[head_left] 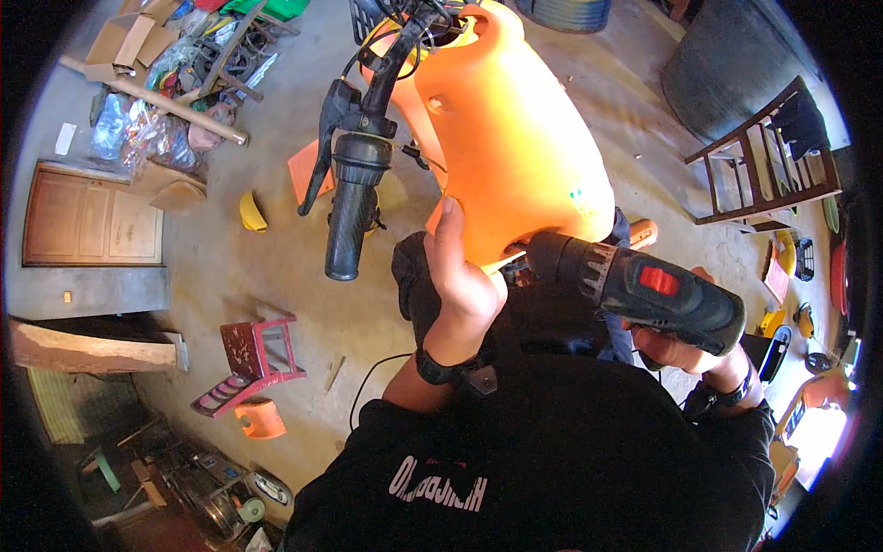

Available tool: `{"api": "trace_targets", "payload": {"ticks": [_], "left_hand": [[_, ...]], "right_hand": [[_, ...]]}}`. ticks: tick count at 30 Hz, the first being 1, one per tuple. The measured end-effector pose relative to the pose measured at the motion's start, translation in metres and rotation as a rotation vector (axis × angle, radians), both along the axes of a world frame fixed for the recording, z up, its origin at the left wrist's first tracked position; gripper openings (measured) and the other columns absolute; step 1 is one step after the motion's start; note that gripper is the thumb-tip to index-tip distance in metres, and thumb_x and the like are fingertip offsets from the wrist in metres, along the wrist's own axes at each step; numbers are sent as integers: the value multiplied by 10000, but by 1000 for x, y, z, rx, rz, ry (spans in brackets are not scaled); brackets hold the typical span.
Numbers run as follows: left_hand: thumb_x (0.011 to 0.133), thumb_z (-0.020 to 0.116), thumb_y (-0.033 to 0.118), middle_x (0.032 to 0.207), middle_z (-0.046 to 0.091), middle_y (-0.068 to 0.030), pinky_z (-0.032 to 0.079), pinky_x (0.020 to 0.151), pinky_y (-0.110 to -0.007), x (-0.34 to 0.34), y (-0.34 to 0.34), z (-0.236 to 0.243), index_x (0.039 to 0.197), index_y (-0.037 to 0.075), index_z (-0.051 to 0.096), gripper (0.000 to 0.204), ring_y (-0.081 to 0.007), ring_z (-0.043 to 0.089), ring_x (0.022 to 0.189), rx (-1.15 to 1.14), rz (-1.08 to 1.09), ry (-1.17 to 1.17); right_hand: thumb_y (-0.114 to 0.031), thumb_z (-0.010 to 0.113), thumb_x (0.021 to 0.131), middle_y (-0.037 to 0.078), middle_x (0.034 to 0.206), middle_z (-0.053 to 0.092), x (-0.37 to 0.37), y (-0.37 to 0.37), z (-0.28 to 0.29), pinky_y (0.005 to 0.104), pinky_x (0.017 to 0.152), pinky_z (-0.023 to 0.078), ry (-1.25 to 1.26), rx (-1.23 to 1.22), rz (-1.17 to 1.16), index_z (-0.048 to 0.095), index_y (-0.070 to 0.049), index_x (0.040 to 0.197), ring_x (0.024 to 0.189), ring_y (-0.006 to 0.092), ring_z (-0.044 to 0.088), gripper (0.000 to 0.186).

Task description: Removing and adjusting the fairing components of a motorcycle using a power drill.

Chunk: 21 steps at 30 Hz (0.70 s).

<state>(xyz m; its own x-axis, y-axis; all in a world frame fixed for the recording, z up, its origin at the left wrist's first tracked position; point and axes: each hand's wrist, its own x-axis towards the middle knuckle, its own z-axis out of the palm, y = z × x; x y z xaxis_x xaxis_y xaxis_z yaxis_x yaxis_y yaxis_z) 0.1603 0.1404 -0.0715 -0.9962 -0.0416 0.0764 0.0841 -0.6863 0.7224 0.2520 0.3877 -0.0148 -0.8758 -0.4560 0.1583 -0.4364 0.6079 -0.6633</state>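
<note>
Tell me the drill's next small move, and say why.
Probably check that the drill's tip is seated before running it: the chuck sits at the dark opening low on the orange panel, hiding any tip, while the left hand steadies the panel.

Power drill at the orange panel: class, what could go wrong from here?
The power drill might slip and strike the left hand, whose thumb rests on the orange panel close to the chuck.
The drill's tip is hidden at the panel's lower edge, so it could sit off-centre unnoticed.
Too much push from the right hand might mark the panel.
</note>
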Motion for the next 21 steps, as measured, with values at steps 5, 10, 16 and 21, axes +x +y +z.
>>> {"api": "trace_targets", "payload": {"ticks": [5,10,16,21], "left_hand": [[1014,369,294,1155,628,-96,442,957,-354,2,-4,-4,1216,2,548,398,-213,599,1086,51,-85,41],[1025,338,307,1157,629,-100,446,951,-355,1,-4,-7,1213,0,549,417,-214,602,1079,39,-70,15],[1007,425,344,1109,645,-108,493,871,-349,2,-6,-13,1208,-4,554,422,-211,648,990,-20,-12,-40],[1013,425,356,1186,620,-100,459,947,-366,-1,-5,-12,1242,10,542,430,-209,607,1097,73,-41,-124]], "right_hand": [[-156,741,639,41,940,726,-1,-3,-1,401,734,552,-123,-38,-34,721,-147,877,834,225,701,240],[-162,706,688,63,1022,714,0,6,-7,412,733,559,-214,-30,27,711,-142,961,844,236,701,274],[-159,678,743,90,997,700,2,4,-9,412,762,560,-38,146,101,664,-106,1077,819,296,690,338],[-176,734,679,126,1081,682,-3,-2,5,351,852,553,-185,94,21,535,-86,1333,933,268,694,689]]}}
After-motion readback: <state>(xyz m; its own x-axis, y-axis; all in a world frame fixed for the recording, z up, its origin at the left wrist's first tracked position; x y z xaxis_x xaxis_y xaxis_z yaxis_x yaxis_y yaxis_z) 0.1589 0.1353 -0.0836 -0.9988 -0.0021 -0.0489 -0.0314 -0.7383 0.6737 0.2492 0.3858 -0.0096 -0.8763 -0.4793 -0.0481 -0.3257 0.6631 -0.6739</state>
